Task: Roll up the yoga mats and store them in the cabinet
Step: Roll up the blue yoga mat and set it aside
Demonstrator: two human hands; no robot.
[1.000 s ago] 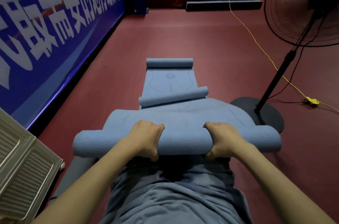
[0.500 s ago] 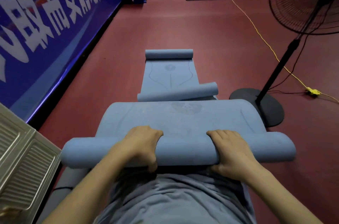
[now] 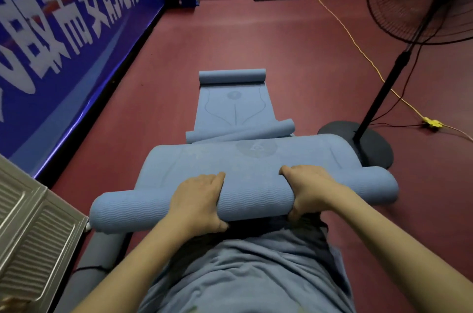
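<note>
While both hands curl over the rolled yoga mat [image 3: 245, 200] | left hand [image 3: 198, 201] grips | right hand [image 3: 308, 188] grips

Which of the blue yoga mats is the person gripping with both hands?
The nearest yoga mat, its thick roll under the left hand and right hand. The farther mat, curled at both ends, lies untouched.

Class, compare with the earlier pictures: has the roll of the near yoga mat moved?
Yes. The roll has advanced away from the person, toward the fan base, leaving less flat mat ahead of it.
</note>
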